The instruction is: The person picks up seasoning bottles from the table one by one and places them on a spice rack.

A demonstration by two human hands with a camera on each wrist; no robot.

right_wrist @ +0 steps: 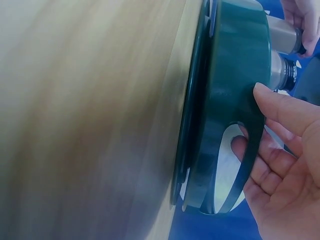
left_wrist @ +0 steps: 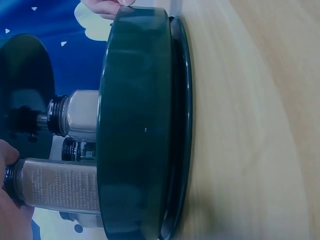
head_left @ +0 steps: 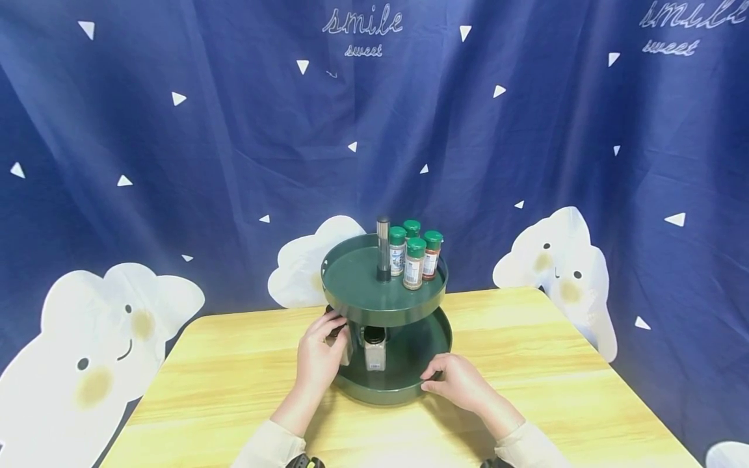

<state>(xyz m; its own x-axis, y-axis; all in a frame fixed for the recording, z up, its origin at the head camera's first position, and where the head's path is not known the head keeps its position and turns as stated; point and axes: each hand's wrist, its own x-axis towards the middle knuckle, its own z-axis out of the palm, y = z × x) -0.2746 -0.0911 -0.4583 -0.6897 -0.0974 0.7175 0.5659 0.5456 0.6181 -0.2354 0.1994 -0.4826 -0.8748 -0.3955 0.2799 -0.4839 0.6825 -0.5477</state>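
A green two-tier round rack has a lower tray (head_left: pixel 380 395) and an upper tray (head_left: pixel 351 279). My left hand (head_left: pixel 318 354) grips a square glass spice jar (left_wrist: pixel 60 185) by its black lid, at the left side of the lower tray. The jar stands upright, its base hidden behind the tray wall. Close beside it is another black-lidded jar (head_left: pixel 375 356), filled with pale powder, and more jars show partly behind. At the front right, my right hand (head_left: pixel 459 385) pinches the lower tray's rim near an oval handle cutout (right_wrist: pixel 230 165), thumb outside and fingers inside.
Several green-capped spice bottles (head_left: pixel 413 263) stand on the upper tray, right of its metal centre post (head_left: pixel 383 250). The rack rests on a wood-grain table (head_left: pixel 234 370). A blue curtain (head_left: pixel 263 130) with clouds and triangles hangs behind.
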